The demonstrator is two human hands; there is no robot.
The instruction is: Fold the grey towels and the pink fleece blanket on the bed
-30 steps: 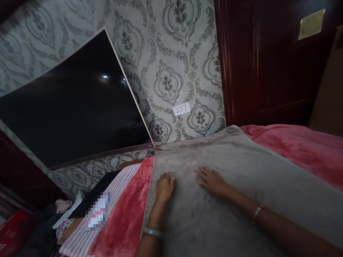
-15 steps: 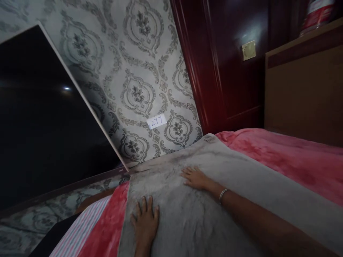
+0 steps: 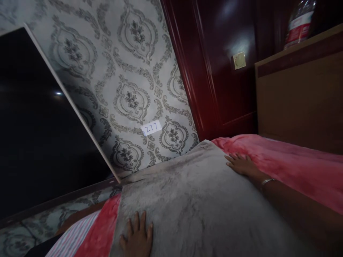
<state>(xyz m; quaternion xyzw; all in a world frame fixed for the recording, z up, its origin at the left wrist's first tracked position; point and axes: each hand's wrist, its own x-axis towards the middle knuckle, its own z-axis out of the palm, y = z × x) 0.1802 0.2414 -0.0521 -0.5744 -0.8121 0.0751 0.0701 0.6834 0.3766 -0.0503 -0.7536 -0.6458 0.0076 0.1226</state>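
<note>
**Grey blanket under two flat hands**

Grey blanket (image 3: 193, 207) lies spread over a pink blanket (image 3: 294, 164) on the bed, filling the head view's lower middle. The left hand (image 3: 137, 237), at 6 o'clock, rests flat with fingers spread, gripping nothing. The right hand (image 3: 241, 164), at 3 o'clock, lies open-palmed on the grey blanket's far edge. A dark television (image 3: 40, 135) leans at 9 o'clock.

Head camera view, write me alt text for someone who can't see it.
Two bare hands press flat on a grey plush blanket spread over a pink blanket on a bed: the left hand near its left edge, the right hand at its far right edge. Behind are patterned wallpaper with a label reading 277, a dark television screen and dark red wood panelling.
</note>
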